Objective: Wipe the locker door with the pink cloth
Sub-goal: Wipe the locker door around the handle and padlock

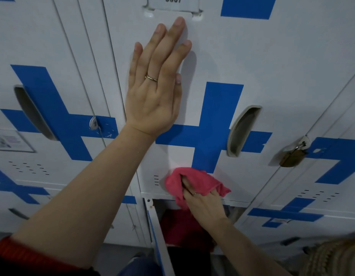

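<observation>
The left hand lay flat, fingers spread, on the white locker door; the right hand pressed the bunched pink cloth against the door's lower edge, below the blue cross

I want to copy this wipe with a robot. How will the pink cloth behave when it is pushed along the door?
The cloth looks floppy: it bunches under the right hand and one corner droops. It is probably light, and should slide easily over the smooth door.
</observation>
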Demonstrator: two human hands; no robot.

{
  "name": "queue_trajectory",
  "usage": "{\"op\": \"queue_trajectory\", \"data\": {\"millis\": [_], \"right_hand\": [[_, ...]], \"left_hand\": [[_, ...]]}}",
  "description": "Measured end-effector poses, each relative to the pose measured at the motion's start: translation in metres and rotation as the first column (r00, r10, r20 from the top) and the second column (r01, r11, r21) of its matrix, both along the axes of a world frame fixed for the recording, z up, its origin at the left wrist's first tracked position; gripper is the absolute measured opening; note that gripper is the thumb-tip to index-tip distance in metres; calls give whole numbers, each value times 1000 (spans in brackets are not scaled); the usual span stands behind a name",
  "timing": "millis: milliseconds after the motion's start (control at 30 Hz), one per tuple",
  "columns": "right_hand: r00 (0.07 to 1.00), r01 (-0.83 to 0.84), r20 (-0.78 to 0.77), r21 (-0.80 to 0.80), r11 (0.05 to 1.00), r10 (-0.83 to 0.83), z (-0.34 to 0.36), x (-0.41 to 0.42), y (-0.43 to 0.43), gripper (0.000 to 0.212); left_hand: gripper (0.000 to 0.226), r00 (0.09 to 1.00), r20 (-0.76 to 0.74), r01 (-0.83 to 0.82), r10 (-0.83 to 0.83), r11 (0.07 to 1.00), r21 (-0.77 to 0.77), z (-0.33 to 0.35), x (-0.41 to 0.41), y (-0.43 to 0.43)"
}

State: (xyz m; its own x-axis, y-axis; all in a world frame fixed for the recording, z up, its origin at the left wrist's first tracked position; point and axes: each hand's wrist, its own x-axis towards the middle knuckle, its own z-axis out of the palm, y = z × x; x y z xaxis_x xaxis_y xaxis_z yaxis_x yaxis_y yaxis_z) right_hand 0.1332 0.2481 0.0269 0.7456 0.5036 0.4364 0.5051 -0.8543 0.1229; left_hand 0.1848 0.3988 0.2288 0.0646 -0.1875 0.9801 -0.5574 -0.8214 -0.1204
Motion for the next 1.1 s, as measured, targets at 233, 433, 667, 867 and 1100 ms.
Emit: {"op": "queue_trajectory", "data": {"millis": [233, 433, 667, 867, 1100], "right_hand": [[994, -96, -35, 124, 988, 101, 10, -9, 35, 96], [970, -241, 61, 210, 948, 233, 8, -20, 32, 31], [981, 108, -190, 385, 917, -36, 20, -55, 61, 41], [611, 210, -787, 64, 976, -80, -26, -23, 83, 52], [724, 162, -688, 99, 982, -50, -31, -31, 69, 49]], "left_hand": [[39, 1000, -5, -7, 7, 1000, 10, -1, 0, 0], [40, 1000, 8, -16, 16, 1000, 8, -2, 1, 1], [41, 1000, 6, -19, 19, 1000, 3, -2, 1, 0], [40, 1000, 0, -29, 29, 1000, 6, -2, 0, -1], [39, 1000, 0, -7, 7, 1000, 15, -2, 1, 1]]}}
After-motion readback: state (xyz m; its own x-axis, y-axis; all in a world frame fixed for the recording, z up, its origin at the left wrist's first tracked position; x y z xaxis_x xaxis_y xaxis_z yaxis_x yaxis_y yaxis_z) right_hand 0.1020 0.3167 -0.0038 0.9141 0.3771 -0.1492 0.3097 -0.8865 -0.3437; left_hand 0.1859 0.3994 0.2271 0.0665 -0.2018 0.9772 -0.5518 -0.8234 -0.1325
